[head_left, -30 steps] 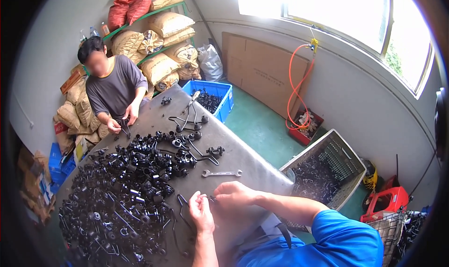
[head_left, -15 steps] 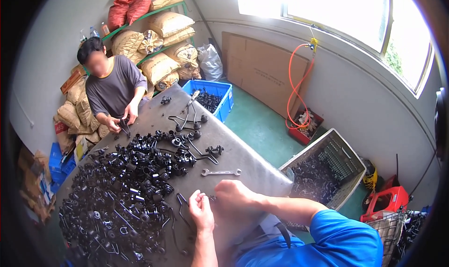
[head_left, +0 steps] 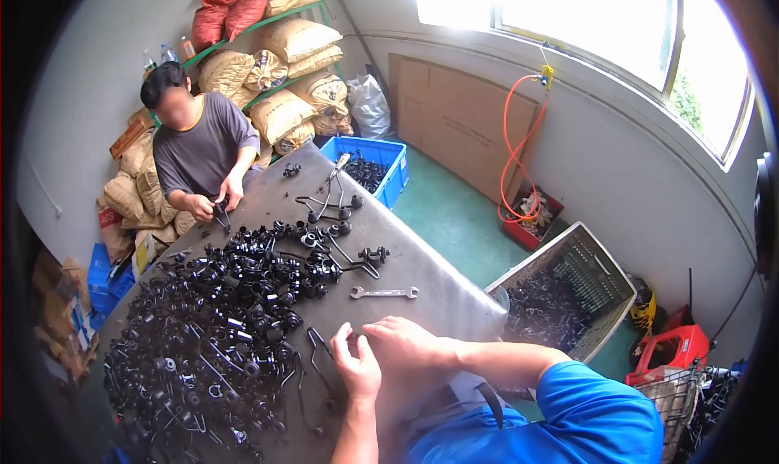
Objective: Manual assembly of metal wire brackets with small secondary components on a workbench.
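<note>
A heap of black parts (head_left: 235, 310) lies left of the left hand (head_left: 358, 373). A grey crate (head_left: 607, 302) and blue bin (head_left: 393, 185) hold dark parts. The right hand (head_left: 403, 342) nearly meets the left at a small dark piece (head_left: 355, 340); grip, I cannot tell.

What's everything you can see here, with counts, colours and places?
table: one, grey, centre
loose metal parts: many, black, mostly table's left
wrench: one, silver, on table
blue crate: one, blue, beyond table
slatted crate: one, greyish, right of table
sacks: many, tan and red, back left
shelf: one, green, back left
cardboard sheet: one, brown, against wall
hose: one, orange, below window
box: one, red, below hose
window: one, white, upper right
plastic container: one, red, lower right
co-worker: one, grey shirt, across table
sleeve: one, blue, lower right
left hand: one, bare, lower centre
right hand: one, bare, lower centre
</note>
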Demonstrator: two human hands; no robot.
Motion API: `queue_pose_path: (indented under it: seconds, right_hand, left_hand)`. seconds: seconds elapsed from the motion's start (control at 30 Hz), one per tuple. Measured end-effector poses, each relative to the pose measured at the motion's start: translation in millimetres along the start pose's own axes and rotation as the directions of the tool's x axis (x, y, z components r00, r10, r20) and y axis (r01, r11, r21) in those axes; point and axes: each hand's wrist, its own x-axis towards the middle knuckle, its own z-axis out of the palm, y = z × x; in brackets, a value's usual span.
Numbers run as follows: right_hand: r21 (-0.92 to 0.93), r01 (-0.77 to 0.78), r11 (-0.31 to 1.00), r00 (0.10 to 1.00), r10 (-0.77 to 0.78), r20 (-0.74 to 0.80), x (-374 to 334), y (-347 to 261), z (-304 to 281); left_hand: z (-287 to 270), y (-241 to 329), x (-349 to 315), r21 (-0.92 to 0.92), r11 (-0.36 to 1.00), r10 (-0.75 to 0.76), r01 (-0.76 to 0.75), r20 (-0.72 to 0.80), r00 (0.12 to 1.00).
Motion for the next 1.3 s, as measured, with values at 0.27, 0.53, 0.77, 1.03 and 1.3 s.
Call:
queue_pose_path:
  seconds: [0.27, 0.53, 0.77, 1.03, 1.3]
  right_hand:
    - [0.238, 0.02, 0.971, 1.0, -0.024, 0.012, 7.5, -27.9, -40.7]
    - [0.161, -0.153, 0.975, 0.949, 0.1, 0.298, -12.6, -38.7, -25.7]
    - [0.648, -0.433, 0.627, 0.898, 0.359, 0.254, 22.9, -23.0, -41.8]
    - [0.741, -0.595, 0.311, 0.803, 0.264, 0.534, 33.4, -36.6, -42.3]
    - [0.661, -0.679, 0.32, 0.73, 0.194, 0.656, 44.6, -46.0, -54.0]
  left_hand:
    - [-4.2, 5.4, -0.6, -0.174, 0.983, -0.032, 0.057, 0.139, 0.99]
    - [-87.6, 14.4, 0.7, 0.356, 0.934, -0.003, -0.036, 0.108, 0.994]
    - [-70.4, -25.1, -27.1, 0.165, 0.967, -0.197, 0.197, -0.017, 0.98]
    - [-71.5, 7.3, -30.4, -0.018, 0.92, -0.374, 0.393, 0.266, 0.888]
    - [-89.4, 18.5, 4.0, -0.354, 0.872, -0.147, 0.339, 0.472, 0.87]
